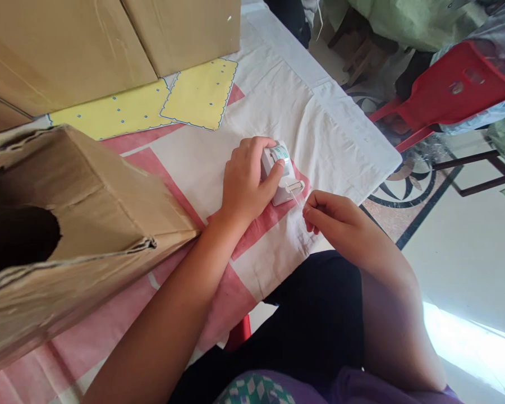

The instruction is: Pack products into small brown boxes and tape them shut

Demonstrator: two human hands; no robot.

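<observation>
My left hand [244, 177] is wrapped round a small white tape dispenser [283, 194] with green print on top, holding it against the cloth near the table's edge. A thin clear strip of tape [295, 196] runs from the dispenser's front end towards my right hand [334, 223]. The fingers of that hand are curled in a pinch just beyond the front end, with the strip reaching them. Its fingertips are partly hidden.
An open cardboard box [109, 185] stands at the left. Larger cardboard boxes [67, 50] line the back, with yellow patterned sheets [202, 92] by them. A red-and-white cloth [252, 280] covers the table. Beyond the right edge is a red plastic chair [450, 90].
</observation>
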